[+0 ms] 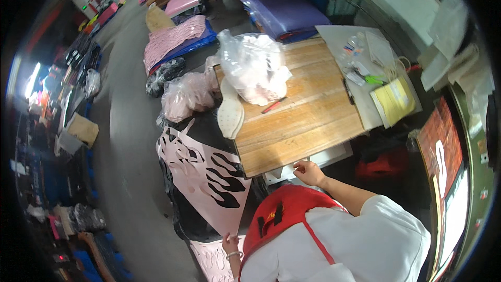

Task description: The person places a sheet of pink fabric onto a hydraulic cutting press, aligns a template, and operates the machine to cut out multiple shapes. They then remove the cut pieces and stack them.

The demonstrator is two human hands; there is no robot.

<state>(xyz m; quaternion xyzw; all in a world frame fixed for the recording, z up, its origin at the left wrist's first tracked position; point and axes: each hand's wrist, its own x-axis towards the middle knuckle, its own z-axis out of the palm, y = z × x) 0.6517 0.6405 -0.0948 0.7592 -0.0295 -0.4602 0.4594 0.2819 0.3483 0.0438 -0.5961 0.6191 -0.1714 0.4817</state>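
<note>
A person in a white shirt and red vest leans over the work from five o'clock; the right hand [309, 172] reaches forward, fingers curled on the near edge of a wooden table [302, 120], whether it grips anything cannot be told; the left hand [230, 244], at six o'clock, pinches the lower edge of a pink cut-out sheet [209, 177] draped over black bags left of the table; on the tabletop at twelve o'clock sits a clear plastic bag [253, 65] of pale pieces, a red pen [272, 105] beside it; grey concrete floor [125, 141] runs off at nine o'clock.
</note>
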